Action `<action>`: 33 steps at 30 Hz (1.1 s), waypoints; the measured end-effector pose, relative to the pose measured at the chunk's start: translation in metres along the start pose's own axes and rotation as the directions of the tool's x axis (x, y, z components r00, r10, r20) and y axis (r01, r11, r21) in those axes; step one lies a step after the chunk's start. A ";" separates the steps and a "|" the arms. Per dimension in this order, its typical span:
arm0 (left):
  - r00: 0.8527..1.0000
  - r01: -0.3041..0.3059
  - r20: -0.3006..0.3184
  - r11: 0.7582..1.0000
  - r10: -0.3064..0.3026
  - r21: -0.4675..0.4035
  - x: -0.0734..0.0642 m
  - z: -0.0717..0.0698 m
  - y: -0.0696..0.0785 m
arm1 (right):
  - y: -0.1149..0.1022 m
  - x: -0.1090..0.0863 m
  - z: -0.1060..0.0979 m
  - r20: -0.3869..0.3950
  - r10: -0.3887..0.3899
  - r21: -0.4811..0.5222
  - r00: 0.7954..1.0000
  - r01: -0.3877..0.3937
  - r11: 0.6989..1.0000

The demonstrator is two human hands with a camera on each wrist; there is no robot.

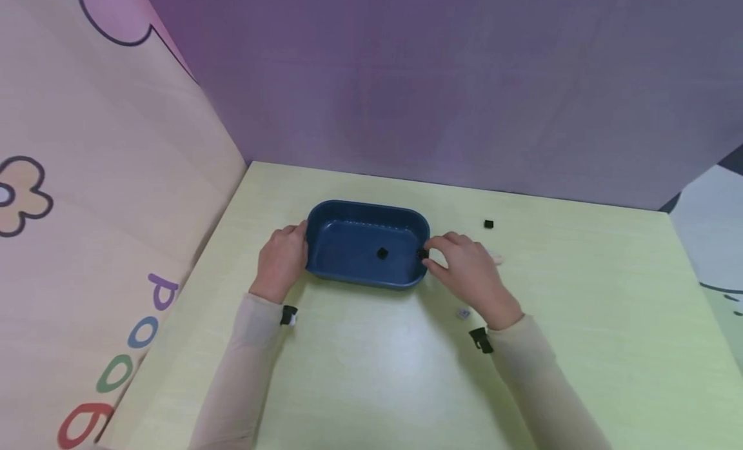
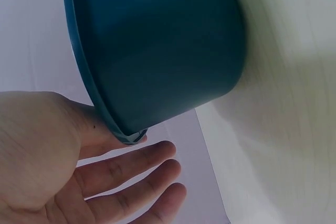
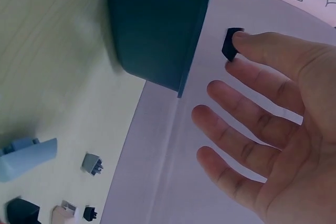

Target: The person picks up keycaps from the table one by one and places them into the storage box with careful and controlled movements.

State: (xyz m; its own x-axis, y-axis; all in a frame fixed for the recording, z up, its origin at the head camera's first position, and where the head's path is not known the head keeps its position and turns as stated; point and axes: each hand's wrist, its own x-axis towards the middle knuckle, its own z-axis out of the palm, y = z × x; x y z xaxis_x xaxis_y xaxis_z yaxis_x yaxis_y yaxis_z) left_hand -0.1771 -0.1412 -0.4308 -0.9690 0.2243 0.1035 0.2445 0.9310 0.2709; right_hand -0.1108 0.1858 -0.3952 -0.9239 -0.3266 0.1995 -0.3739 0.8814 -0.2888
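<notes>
A dark blue rectangular bin (image 1: 362, 283) stands on the table. At its left end my left hand (image 1: 281, 260) holds the rim (image 2: 86, 85), with several fingers extended outside the wall. My right hand (image 1: 467, 269) is over the bin's right end. Between thumb and index fingertip it pinches a small black block-like piece (image 3: 230, 44), level with the rim and beside it in the right wrist view. The other fingers (image 3: 236, 129) of that hand are spread. Another small black piece (image 1: 382, 253) lies on the bin's floor.
Right of the bin are a small black piece (image 1: 489, 224), a pale pink piece (image 1: 495, 258) partly behind my right hand, and a small grey piece (image 1: 464, 313). A longer light blue piece (image 3: 31, 158) shows in the right wrist view. Purple and printed panels border the table.
</notes>
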 end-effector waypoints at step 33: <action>1.000 -0.004 -0.027 1.000 0.004 -0.023 -0.002 0.002 0.001 | 0.109 -0.059 -0.014 0.095 0.330 -0.040 0.939 -0.328 0.944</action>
State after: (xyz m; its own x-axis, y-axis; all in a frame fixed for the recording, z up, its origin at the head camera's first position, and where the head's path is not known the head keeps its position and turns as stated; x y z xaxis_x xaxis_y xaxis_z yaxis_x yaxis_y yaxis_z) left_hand -0.1750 -0.1399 -0.4326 -0.9668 0.2198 0.1302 0.2492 0.9233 0.2921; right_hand -0.0963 0.3062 -0.4255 -0.9988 -0.0479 0.0033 -0.0467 0.9527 -0.3004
